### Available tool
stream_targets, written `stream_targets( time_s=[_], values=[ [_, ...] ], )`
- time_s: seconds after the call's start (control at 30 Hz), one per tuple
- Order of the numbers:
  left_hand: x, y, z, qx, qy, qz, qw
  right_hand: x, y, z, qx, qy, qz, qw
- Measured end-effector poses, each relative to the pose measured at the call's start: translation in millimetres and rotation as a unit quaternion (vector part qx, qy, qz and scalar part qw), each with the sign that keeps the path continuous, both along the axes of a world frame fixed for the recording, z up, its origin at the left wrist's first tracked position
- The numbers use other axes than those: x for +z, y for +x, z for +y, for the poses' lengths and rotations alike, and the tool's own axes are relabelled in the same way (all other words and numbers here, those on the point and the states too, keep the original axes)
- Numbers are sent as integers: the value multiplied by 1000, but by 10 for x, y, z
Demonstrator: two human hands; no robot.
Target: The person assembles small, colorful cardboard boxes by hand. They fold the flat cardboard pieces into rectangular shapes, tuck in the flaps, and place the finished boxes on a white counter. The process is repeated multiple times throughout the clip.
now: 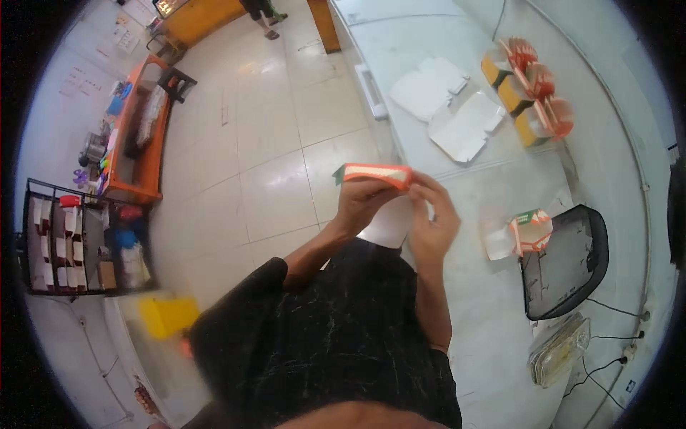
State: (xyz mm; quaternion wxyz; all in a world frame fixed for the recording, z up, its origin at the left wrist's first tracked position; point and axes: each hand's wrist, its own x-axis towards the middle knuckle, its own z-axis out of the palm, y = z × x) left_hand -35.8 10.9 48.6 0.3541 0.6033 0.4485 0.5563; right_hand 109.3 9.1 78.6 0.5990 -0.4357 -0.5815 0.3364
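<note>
Both hands hold a small orange, white and green paper food box (375,172) in front of my body, partly folded. My left hand (357,205) grips it from below and the left, fingers curled under it. At its right end, my right hand (434,218) pinches the edge between thumb and fingers. To the right, a similar folded box (532,230) stands on the white counter (471,307). Flat white carton blanks (468,125) lie farther up the counter.
Stacked orange and yellow boxes (525,93) line the wall at the far right. A black mesh tray (564,264), a plastic-wrapped stack (559,350) and cables lie along the right side. At left are an orange shelf table (139,143), a black rack (64,243) and a yellow box (169,317). Someone's legs (264,14) show far off.
</note>
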Motion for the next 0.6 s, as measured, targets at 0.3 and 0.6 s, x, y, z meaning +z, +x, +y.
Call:
stream_targets(
  time_s=[0.3,0.6],
  values=[
    [18,4,20,-71,-77,-48,993,-147,-68,3,-58,72,-33,995],
    [240,118,-77,-76,-125,-104,984,-397,-235,20,-148,215,-104,960]
  ],
)
